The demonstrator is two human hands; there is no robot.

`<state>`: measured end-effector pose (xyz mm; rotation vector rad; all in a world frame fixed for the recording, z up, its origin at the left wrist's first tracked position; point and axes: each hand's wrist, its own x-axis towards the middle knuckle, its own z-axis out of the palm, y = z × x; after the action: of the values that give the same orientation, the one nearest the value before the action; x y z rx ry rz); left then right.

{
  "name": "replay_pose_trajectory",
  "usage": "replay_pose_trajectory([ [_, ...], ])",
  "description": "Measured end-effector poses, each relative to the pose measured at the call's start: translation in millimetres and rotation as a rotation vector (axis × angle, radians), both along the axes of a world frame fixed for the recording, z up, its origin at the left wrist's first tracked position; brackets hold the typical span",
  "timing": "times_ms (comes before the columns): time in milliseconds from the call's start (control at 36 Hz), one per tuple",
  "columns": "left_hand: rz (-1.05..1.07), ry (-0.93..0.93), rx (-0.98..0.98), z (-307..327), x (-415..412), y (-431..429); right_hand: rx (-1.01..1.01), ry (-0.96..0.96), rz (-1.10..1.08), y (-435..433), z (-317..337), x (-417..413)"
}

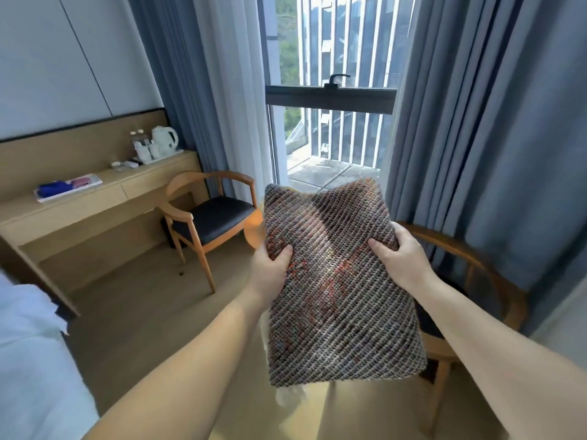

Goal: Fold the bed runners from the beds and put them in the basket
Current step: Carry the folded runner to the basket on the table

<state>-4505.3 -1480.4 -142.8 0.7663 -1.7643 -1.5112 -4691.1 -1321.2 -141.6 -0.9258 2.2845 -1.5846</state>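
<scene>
Head view: the folded runner (336, 296) is held in the air before the window (330, 93), between the left chair (212, 217) and the right chair (476, 265), its long axis running away from the person. The left grip (273, 265) pinches its left edge and the right grip (397, 258) its right edge, thumbs on top, fingers hidden beneath. Both sit level along its length, so neither is nearer. No basket shows, so its direction cannot be told. Something pale under the runner's near edge is too blurred to name. The bed (28, 344) is cut off at lower left.
</scene>
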Motion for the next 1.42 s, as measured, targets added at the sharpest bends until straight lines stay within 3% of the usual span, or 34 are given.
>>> replay_pose_trajectory([
  [278, 0.050, -0.051, 0.015, -12, -72, -96, 0.026, 0.031, 0.070, -97, -5, -79],
  [583, 0.006, 0.013, 0.007, -25, -158, -263, 0.080, 0.023, 0.014, -261, -14, -152],
  [806, -0.045, 0.009, -0.004, -1, -220, -375, 0.089, 0.033, -0.042, -368, 7, -204],
  [1250, -0.071, -0.058, 0.003, -16, -326, -480, 0.090, 0.057, -0.051, -473, 1, -313],
  [1417, -0.047, -0.049, 0.033, -22, -406, -520, 0.136, 0.083, -0.036, -526, -10, -402],
])
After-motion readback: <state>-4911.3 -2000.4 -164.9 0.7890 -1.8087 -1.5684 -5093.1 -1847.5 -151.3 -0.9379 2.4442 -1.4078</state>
